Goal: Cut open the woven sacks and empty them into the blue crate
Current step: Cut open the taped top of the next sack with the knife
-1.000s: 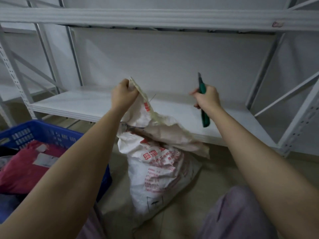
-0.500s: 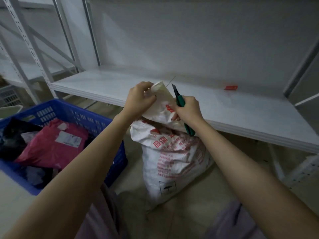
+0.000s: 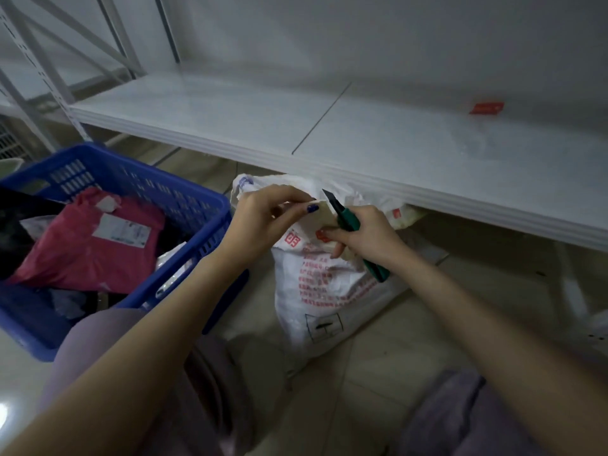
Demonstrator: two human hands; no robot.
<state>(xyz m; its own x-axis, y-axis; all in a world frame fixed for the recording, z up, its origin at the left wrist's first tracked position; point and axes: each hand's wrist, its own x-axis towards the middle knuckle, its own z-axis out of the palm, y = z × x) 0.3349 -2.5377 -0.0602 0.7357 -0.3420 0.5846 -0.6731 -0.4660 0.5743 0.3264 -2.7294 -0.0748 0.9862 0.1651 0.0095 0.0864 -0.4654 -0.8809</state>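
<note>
A white woven sack (image 3: 325, 291) with red print stands on the floor under the shelf edge. My left hand (image 3: 263, 222) pinches the sack's folded top flap. My right hand (image 3: 365, 235) grips a green utility knife (image 3: 348, 222), blade pointing up beside that flap, and its fingers also touch the flap. The blue crate (image 3: 184, 199) sits left of the sack. Inside it lie a pink parcel (image 3: 82, 251) and dark packages.
A white metal shelf (image 3: 329, 136) runs across just behind the sack, with a small red tag (image 3: 486, 107) on it. Shelf uprights (image 3: 42, 70) stand at the left. My knees in purple trousers (image 3: 477, 416) are at the bottom, over a tiled floor.
Both hands have come down and together at the sack's top. The knife, held up and apart a second ago, now sits against the flap. The view has tilted down.
</note>
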